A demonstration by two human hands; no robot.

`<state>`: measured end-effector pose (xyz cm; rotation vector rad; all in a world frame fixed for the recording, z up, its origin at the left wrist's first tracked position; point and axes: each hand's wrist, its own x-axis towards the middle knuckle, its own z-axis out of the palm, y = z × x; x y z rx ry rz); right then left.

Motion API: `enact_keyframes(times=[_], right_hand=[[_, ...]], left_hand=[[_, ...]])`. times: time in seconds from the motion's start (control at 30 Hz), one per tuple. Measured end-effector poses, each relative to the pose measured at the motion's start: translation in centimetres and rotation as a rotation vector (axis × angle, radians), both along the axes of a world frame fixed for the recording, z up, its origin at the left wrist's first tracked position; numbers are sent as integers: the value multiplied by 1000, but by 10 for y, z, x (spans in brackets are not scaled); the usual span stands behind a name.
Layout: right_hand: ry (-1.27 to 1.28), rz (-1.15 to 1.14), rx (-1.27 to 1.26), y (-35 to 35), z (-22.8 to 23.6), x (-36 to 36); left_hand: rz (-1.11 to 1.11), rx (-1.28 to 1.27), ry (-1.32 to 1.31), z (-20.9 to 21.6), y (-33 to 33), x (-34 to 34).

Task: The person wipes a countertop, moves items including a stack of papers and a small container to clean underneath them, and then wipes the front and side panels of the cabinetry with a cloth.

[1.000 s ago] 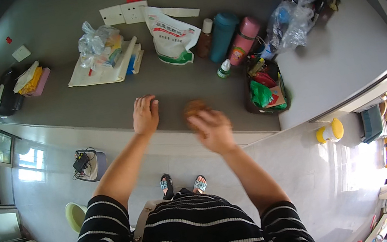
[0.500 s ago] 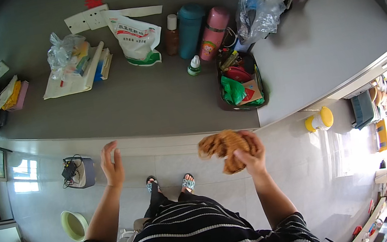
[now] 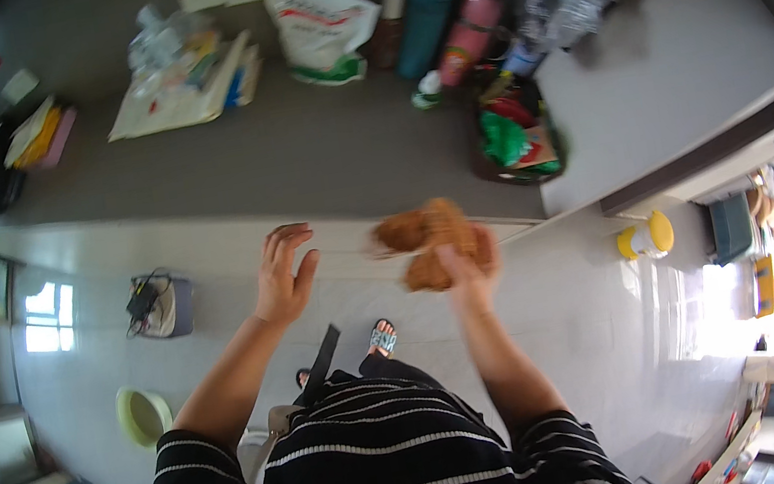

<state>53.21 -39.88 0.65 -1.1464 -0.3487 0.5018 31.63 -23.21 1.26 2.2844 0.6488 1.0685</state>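
A person's right hand [image 3: 468, 268] grips a fuzzy orange-brown soft toy [image 3: 427, 241], held in the air just in front of the grey surface [image 3: 292, 156]. The left hand [image 3: 281, 277] hangs beside it, fingers spread and empty, apart from the toy. A white printed bag [image 3: 320, 24] lies on the surface.

Grey counter [image 3: 292, 156] bears white bag [image 3: 319, 25], bottles [image 3: 444, 25], papers [image 3: 182, 97]; green-filled basket [image 3: 517, 135].
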Motion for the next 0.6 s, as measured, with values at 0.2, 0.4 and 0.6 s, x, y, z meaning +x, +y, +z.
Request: enact_keyframes(times=[0.2,0.4,0.6], right_hand=[[244,-506,-48,14,-11,18],[354,-427,-42,101,8,-72],[83,247,-198,136,-23,-184]], left_hand=[[218,-46,76,-24,-14,-133],[457,-186,111,-68,-39,-251],[300,-744,-224,-77,-30,-224]])
